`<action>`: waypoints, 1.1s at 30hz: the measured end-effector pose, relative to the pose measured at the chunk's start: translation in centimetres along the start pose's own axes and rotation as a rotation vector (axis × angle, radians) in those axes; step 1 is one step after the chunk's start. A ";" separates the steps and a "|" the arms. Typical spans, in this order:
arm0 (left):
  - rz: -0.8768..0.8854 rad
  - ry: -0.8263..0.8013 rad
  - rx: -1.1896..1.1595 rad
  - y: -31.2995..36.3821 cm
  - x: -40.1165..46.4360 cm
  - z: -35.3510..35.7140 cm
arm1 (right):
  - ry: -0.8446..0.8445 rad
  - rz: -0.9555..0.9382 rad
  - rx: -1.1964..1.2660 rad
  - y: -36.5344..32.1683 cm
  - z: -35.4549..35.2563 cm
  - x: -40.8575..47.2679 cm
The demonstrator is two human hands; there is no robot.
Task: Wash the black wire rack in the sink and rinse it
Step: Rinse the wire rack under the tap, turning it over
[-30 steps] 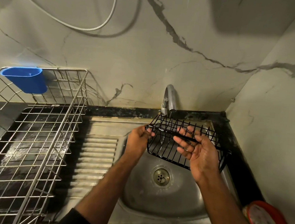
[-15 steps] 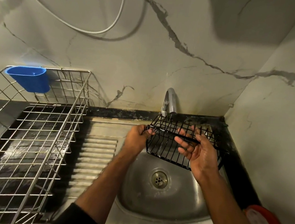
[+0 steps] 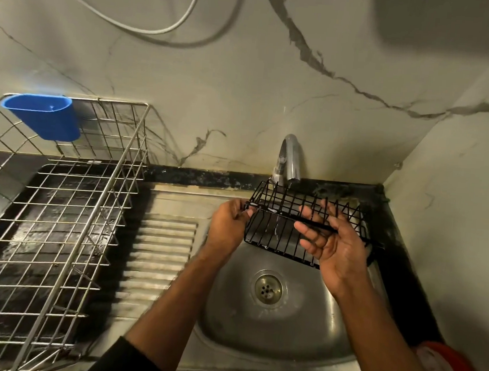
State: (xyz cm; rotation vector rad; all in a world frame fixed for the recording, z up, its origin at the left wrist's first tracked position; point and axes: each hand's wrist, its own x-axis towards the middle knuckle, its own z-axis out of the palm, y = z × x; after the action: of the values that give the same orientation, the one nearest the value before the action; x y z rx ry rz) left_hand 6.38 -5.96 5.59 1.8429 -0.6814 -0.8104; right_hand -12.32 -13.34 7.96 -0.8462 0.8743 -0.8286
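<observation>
Holding black wire rack [image 3: 280, 235] under tap [image 3: 291, 156] — no legible writing.

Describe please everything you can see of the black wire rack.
The black wire rack is a small basket of thin dark wire, seemingly coated metal, with a grid floor and low sides. It is held tilted over the sink, just below the tap. The left hand grips its left corner; the right hand has its fingers spread against the front wires. A thin stream of water seems to run through it.

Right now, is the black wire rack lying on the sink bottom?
No, both hands hold the black wire rack up under the tap.
</observation>
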 end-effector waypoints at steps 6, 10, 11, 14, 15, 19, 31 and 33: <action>0.020 0.037 0.104 -0.4 0.7 0.4 | -0.012 0.003 -0.020 0.5 -0.4 0.8; 0.017 0.052 0.166 -0.5 1.1 0.6 | -0.010 -0.002 -0.004 1.1 -0.8 1.2; 0.018 0.053 0.167 -0.6 1.1 0.7 | -0.011 -0.003 0.001 1.1 -0.9 1.3; 0.015 0.052 0.155 -0.6 1.1 0.7 | -0.013 -0.003 0.007 1.3 -1.1 1.6; 0.023 0.055 0.148 -0.6 1.1 0.7 | -0.015 -0.003 0.004 1.4 -1.1 1.8; 0.021 0.076 0.067 -0.8 0.9 0.5 | -0.030 -0.004 -0.017 1.3 -1.1 2.2; -0.065 0.057 -0.031 -2.0 0.5 0.3 | -0.051 -0.026 -0.087 1.1 -1.3 2.0; -0.061 0.058 -0.019 -2.1 0.5 0.4 | -0.045 -0.023 -0.084 1.0 -1.4 2.0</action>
State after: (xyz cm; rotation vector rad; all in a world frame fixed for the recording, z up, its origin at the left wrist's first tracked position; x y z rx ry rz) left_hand 6.60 -5.75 3.45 1.8701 -0.5809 -0.7972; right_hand -12.48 -15.01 5.98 -0.9469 0.8656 -0.7945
